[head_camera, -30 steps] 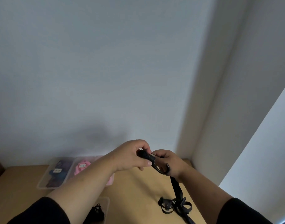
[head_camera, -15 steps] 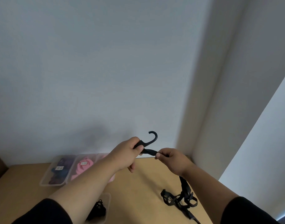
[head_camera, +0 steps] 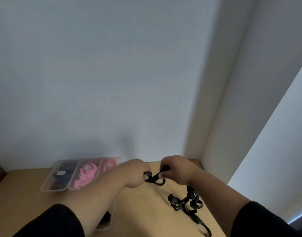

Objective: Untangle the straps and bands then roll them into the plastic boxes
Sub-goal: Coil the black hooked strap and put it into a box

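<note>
The hooked end of a black strap (head_camera: 154, 177) is held between both hands just above the table (head_camera: 146, 211). The left hand (head_camera: 135, 173) is clenched around one end of the hook piece, fingers curled over it, while the right hand (head_camera: 176, 169) pinches the strap at the 3 o'clock side, thumb and fingertips closed on the webbing. A short loop is seen sagging below the two grips.

From the right hand the strap is led down toward 5 o'clock, where it is gathered in a tangle (head_camera: 184, 201) of loops lying on the table. Beyond the tangle, a second hook (head_camera: 205, 230) is seen at the near edge, at about 5 o'clock.

At 9 to 10 o'clock from the hands, a row of clear plastic boxes (head_camera: 61, 187) is set against the wall; dark bands are held in the left one and pink bands (head_camera: 85, 175) in the next two. Another clear box (head_camera: 110, 218) is partly hidden under the left forearm.

Untangling appears to be barely begun. If the held end is pulled hard, the loops could be drawn tight into a knot rather than freed. The far hook could be caught in the webbing, or dragged off the table edge. The near box could also be knocked by the left forearm.
</note>
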Motion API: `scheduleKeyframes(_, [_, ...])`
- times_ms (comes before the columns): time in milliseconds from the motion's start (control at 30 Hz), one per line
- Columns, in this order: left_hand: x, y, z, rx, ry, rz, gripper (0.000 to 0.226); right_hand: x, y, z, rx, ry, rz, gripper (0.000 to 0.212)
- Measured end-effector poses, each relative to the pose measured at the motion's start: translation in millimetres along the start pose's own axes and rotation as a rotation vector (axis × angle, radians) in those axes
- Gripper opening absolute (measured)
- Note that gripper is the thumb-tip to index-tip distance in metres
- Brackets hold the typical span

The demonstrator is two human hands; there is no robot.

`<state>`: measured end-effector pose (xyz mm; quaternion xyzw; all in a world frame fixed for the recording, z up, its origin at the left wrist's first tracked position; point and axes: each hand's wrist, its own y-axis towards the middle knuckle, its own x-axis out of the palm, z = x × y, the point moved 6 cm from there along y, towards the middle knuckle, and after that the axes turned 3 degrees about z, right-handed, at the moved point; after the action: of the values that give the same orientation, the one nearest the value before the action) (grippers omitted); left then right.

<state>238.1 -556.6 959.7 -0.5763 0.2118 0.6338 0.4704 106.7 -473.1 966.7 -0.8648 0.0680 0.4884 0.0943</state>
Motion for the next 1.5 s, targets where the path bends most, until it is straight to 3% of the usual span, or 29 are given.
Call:
scheduleKeyframes(167, [18.3,-11.2,22.3,0.146,0.024,-0.130,0.014,-1.9,-2.3,-12.8,-0.140,0.070,-0.123,0.007])
scheduleKeyframes(233, [17.2,-15.7,23.9,0.167,-0.143,-0.126,0.017,-7.1,-1.7,-9.6,-0.149,0.169,-0.099,0.008])
scheduleKeyframes(400, [10.4,-24.2,12.9,0.132,-0.646,-0.027,0.033,-13.1,2.0,9.2,-0.075,0.425,-0.016,0.008])
scheduleKeyframes(567, [7.3,-28.5,12.9,0.132,-0.956,0.148,0.018,-8.7,7.9,9.9,-0.107,0.498,0.058,0.009])
scheduleKeyframes(700, [-3.3,-21.7,-0.5,0.018,-1.108,0.408,0.027,8.4,7.0,17.6,-0.011,0.455,0.069,0.035])
scheduleKeyframes(767, [-6.4,-17.1,-9.5,-0.102,-0.994,0.475,0.025,16.7,5.2,18.7,0.033,0.438,0.065,0.045])
scheduleKeyframes(833, [-10.4,-16.3,-15.3,-0.197,-0.738,0.525,0.020,23.4,3.0,13.8,0.040,0.326,0.026,0.036])
scheduleKeyframes(900, [-12.8,-12.1,-16.8,-0.184,-0.454,0.541,0.017,31.0,2.7,7.1,-0.014,0.178,-0.040,0.023])
scheduleKeyframes(1000, [-2.6,-1.5,-19.7,-0.136,-0.115,0.393,0.013,37.9,4.0,1.1,-0.049,-0.042,-0.136,0.018])
scheduleKeyframes(1100, [11.3,3.2,-21.4,-0.108,0.036,0.233,0.014,37.4,5.7,1.3,-0.044,-0.123,-0.157,0.031])
scheduleKeyframes(1300, [26.0,-2.9,-6.5,0.022,0.094,-0.018,0.021,28.9,4.3,1.9,-0.020,-0.087,-0.226,0.025])
scheduleKeyframes(1500, [21.4,-12.8,-0.8,0.181,-0.205,-0.054,0.023,22.5,2.6,9.8,-0.024,0.226,-0.229,0.007])
